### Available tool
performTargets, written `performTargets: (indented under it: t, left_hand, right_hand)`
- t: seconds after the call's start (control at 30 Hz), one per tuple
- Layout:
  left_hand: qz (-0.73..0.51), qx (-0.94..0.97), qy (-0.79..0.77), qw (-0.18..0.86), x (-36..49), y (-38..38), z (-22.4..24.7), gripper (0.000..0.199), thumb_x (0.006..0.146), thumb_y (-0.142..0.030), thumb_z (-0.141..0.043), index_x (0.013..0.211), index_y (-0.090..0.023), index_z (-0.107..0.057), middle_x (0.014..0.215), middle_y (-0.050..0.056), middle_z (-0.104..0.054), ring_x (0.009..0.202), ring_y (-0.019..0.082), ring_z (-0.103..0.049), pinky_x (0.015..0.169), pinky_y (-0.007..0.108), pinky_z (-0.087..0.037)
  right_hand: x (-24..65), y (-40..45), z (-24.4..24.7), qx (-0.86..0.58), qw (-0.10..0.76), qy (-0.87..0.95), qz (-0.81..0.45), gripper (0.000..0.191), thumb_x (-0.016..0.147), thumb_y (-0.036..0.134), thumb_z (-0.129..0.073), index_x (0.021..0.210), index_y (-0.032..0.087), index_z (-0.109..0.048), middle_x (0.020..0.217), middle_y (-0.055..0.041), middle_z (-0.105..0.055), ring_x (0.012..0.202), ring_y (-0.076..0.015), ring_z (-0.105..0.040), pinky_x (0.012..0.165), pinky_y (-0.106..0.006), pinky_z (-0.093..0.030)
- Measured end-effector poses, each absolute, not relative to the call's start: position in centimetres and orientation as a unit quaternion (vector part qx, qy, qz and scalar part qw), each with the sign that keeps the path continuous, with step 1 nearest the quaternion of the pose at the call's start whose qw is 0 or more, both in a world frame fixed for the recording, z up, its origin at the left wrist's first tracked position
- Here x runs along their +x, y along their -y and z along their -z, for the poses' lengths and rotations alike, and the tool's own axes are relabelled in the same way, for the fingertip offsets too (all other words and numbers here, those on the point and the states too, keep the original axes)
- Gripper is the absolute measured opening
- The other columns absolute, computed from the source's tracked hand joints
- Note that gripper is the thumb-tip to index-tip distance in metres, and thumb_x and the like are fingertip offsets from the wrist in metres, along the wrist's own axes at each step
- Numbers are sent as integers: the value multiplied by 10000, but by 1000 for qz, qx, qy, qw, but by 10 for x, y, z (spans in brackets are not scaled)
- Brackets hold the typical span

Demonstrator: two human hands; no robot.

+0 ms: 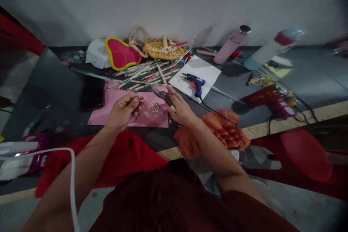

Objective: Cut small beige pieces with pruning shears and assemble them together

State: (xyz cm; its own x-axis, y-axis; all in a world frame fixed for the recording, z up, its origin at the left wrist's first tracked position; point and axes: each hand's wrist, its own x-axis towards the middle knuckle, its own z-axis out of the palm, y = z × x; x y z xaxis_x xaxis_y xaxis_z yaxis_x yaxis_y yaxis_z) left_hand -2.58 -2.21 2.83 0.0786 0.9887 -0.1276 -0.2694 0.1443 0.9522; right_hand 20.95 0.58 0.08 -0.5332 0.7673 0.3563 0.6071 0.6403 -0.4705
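Note:
Between its thumb and fingers, my left hand [125, 109] pinches a small pale stick piece [140, 95] above a pink sheet [127, 120]. My right hand [178, 106] is wrapped round dark-handled pliers or cutters [160, 94], whose jaws point up and left, apart from the piece. A little pile of short cut pieces [154, 107] lies on the pink sheet between my hands. Behind them, wrapped wooden sticks [144, 74] are spread across one another.
A blue glue gun [198, 84] rests on white paper [187, 66]. At the back are a yellow basket [163, 53], a pink flask [231, 46] and a larger bottle [269, 52]. A phone [92, 93] lies left, an orange cloth [220, 127] right, near the front edge.

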Motion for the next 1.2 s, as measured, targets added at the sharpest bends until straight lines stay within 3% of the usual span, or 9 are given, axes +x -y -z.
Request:
performTargets:
  t: [0.1,0.2,0.77,0.9,1.0,1.2]
  left_hand:
    - [-538,413,-437,591,-24,22,-28,242,749,-355,-699,854,-146,-638,666,30,-659,436,34,-412,404,155,-305]
    - [-542,420,-437,582,-23,23,-27,220,752,-340,-697,846,-151,-635,677,34,-667,446,39,-411,418,162,-311]
    - [-486,516,-481,517,-19,29,-20,193,790,-338,-645,815,-148,-668,688,26,-663,454,49,-381,426,184,-274]
    - [-482,535,-492,489,-20,31,-20,198,801,-345,-627,786,-153,-672,680,27,-666,454,57,-387,420,188,-256]
    - [-473,560,-499,462,-18,35,-24,188,807,-326,-614,760,-153,-671,659,30,-666,485,80,-428,427,190,-256]
    - [-483,548,-476,490,-13,44,-27,234,818,-351,-602,718,-148,-666,625,34,-637,433,63,-349,416,206,-220]
  right_hand:
    - [203,1,-6,-432,195,875,-103,304,852,278,-468,1135,171,-497,1527,-143,-213,1288,-305,-379,964,-518,-402]
    - [199,4,-7,-450,159,876,-71,309,837,244,-469,1133,167,-511,1532,-135,-209,1227,-319,-414,932,-519,-399]
    - [190,9,-1,-450,153,878,-48,362,799,239,-482,1153,176,-517,1466,-119,-355,1175,-324,-416,873,-488,-407]
    - [191,7,4,-456,205,861,-91,571,766,247,-513,1312,134,-385,1356,-145,-475,1148,-293,-456,899,-446,-408]
    - [190,6,1,-461,184,863,-90,732,730,211,-527,1413,143,-273,1307,-140,-507,1118,-299,-477,896,-444,-404]
    - [186,12,-10,-464,141,869,-92,741,697,196,-560,1402,215,-333,1209,-119,-545,1091,-302,-498,869,-429,-416]
